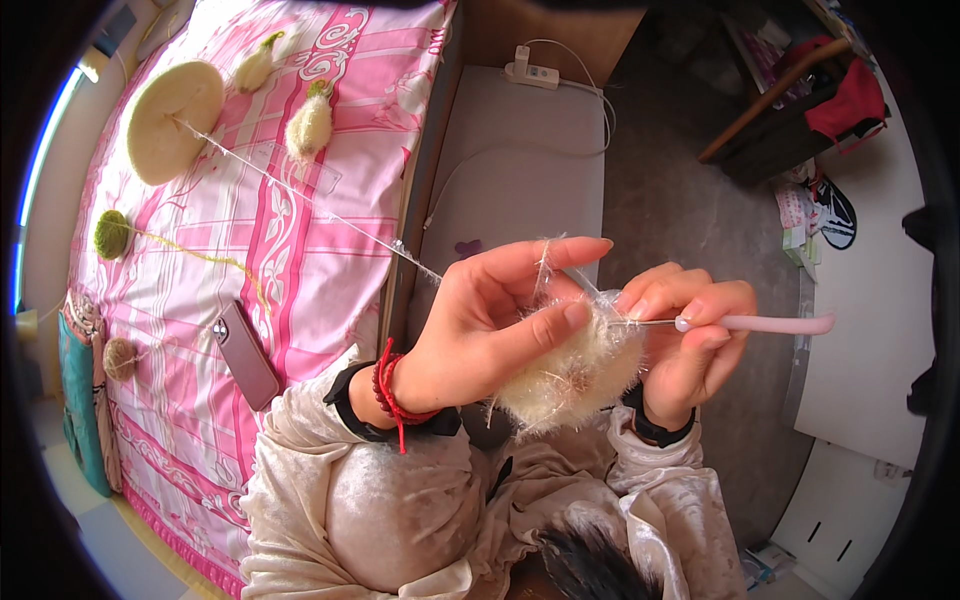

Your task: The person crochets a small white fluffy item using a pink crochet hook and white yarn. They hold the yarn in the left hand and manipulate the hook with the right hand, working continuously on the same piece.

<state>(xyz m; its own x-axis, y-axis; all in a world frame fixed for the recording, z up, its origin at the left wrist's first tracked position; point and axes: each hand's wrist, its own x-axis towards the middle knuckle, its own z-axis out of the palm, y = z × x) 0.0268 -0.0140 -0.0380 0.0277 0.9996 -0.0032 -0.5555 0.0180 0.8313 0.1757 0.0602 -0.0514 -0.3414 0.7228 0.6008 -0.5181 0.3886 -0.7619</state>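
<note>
A fuzzy cream crochet piece (562,394) is pinched between the thumb and fingers of my left hand (487,315). Fluffy cream yarn (330,214) passes over the raised left index finger and runs back to a large cream yarn cake (174,124) on the bed. My right hand (690,330) grips the pink handle of a crochet hook (780,322). The hook's metal shaft points left, its tip at the upper edge of the piece, where fibres hide the stitch.
On the pink patterned bed (360,127) lie two finished-looking fuzzy cream crochet pieces with green tops (309,127), a green yarn ball (112,234), a brown yarn ball (120,358) and a smartphone (246,356). A power strip (531,73) rests on a grey surface (517,180) beyond the bed.
</note>
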